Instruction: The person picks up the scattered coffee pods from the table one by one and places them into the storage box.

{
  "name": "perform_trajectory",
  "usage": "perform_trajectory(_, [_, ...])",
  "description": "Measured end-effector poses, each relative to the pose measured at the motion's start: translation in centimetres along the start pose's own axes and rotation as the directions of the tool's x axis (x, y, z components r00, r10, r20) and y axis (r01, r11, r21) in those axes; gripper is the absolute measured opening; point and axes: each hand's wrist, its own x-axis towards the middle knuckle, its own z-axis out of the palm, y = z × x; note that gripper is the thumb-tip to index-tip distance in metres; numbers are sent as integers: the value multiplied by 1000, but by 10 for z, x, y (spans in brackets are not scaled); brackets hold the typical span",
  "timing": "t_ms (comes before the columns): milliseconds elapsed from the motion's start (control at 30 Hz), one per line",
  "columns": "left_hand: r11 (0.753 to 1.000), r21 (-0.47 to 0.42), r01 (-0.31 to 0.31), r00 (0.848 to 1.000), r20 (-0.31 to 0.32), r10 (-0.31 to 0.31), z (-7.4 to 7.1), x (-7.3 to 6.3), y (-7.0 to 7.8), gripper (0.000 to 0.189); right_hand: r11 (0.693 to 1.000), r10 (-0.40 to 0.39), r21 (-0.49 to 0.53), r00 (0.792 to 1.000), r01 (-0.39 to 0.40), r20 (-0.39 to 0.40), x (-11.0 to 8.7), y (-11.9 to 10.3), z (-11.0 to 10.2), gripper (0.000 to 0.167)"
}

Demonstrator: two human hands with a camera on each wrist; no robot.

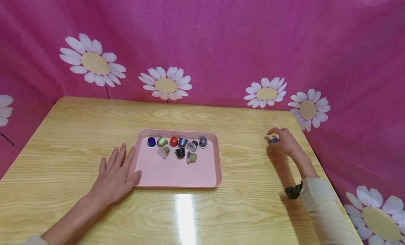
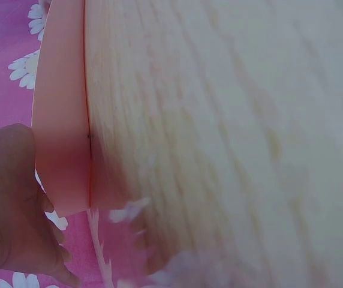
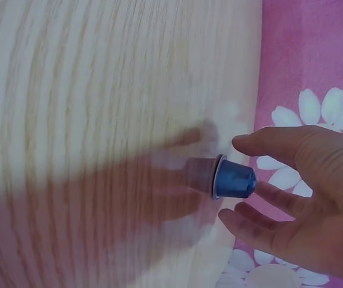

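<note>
A blue coffee capsule (image 3: 234, 180) stands on its rim on the table, towards the right side. My right hand (image 1: 286, 141) is around it with thumb and fingers apart; in the right wrist view a gap shows between the thumb and the capsule. At the left edge of the pink tray (image 1: 177, 174), my left hand (image 1: 115, 174) lies with fingers spread, its thumb over the rim. The tray holds several coffee capsules, among them a dark blue one (image 1: 151, 142), a red one (image 1: 173, 141) and a black one (image 1: 180, 153). Some stand, others lie tipped.
The wooden table (image 1: 246, 210) reaches back to a pink cloth (image 1: 215, 44) with printed daisies, which also hangs along both sides. A dark object (image 1: 293, 191) is at the right sleeve's cuff. Light glares off the table's front.
</note>
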Motion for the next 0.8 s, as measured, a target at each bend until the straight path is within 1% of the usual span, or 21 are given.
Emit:
perform_trajectory(267, [1000,-4,-1,1000,-2,1,0,0,0,79,999,44,20,998,-45,39,0,9,3,35])
perform_trajectory(367, [1000,-5,0,1000,-1,0,0,0,0,79,999,45,25,998,-46,33,0,12,4,35])
perform_trajectory(600, [1000,-2,0,1000,-5,0,0,0,0,79,999,15,35,1000,-16,2,1,13,5,29])
perform_trajectory(800, [1000,-4,-2,1000,-5,2,0,0,-1,79,998,46,39,999,-47,7,2,14,5,25])
